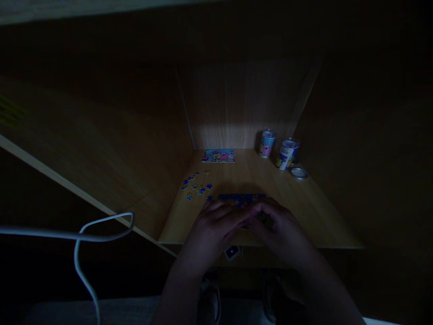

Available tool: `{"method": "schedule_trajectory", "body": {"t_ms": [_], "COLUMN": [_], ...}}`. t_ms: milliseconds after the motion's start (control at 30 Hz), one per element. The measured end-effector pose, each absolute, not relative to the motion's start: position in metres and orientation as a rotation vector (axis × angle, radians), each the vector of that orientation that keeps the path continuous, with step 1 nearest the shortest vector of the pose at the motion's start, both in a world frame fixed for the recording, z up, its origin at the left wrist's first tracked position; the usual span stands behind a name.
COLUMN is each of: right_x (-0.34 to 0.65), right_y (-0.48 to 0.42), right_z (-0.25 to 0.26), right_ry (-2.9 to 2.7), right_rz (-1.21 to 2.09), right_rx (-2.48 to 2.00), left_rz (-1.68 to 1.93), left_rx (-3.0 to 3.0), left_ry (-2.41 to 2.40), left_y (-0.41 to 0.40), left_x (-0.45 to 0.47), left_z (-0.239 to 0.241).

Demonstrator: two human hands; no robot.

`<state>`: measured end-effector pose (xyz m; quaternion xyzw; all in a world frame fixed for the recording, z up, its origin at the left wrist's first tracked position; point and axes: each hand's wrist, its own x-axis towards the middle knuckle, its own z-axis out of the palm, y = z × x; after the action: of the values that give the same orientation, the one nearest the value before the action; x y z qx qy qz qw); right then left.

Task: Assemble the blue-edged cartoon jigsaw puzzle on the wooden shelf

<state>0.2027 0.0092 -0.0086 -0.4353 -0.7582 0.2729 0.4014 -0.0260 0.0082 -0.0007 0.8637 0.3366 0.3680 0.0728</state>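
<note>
A partly visible blue jigsaw puzzle (241, 197) lies near the front edge of the wooden shelf board. My left hand (216, 221) rests over its left and middle part, fingers stretched to the right. From the other side my right hand (279, 225) meets it, thumb and forefinger curved into a pinch over the puzzle. Whatever sits between those fingertips is hidden in the dim light. The hands cover most of the puzzle's near half. To the left lie several loose puzzle pieces (201, 191), mostly blue and yellow.
Behind them lies a colourful cartoon picture card (218, 156). At the back right stand a cartoon-printed can (267, 144) and a blue-and-yellow can (287, 154), with a round metal lid (299, 173) beside it. Wooden panels enclose the board. A white cable (78, 253) hangs at left.
</note>
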Motion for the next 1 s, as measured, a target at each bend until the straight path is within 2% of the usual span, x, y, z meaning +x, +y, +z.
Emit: {"method": "schedule_trajectory", "body": {"t_ms": [433, 700, 867, 1000], "right_x": [0.2010, 0.2015, 0.2034, 0.2096], "right_y": [0.0096, 0.0113, 0.0107, 0.0083], "right_z": [-0.0068, -0.0089, -0.0083, -0.0077], "right_ry": [-1.921, -1.937, -1.907, -1.751], "right_rz": [0.700, 0.681, 0.679, 0.530], "right_rx": [-1.150, -1.137, -1.106, -1.228], "left_rz": [1.126, 1.392, 1.437, 1.462], "left_rx": [2.486, 2.320, 2.255, 2.223], "left_ry": [1.101, 1.427, 1.498, 1.533], "left_y": [0.0116, 0.0125, 0.0126, 0.0130], "left_x": [-0.0258, -0.0284, -0.0289, -0.0295], "left_z": [-0.0015, -0.0033, -0.0046, -0.0059]}}
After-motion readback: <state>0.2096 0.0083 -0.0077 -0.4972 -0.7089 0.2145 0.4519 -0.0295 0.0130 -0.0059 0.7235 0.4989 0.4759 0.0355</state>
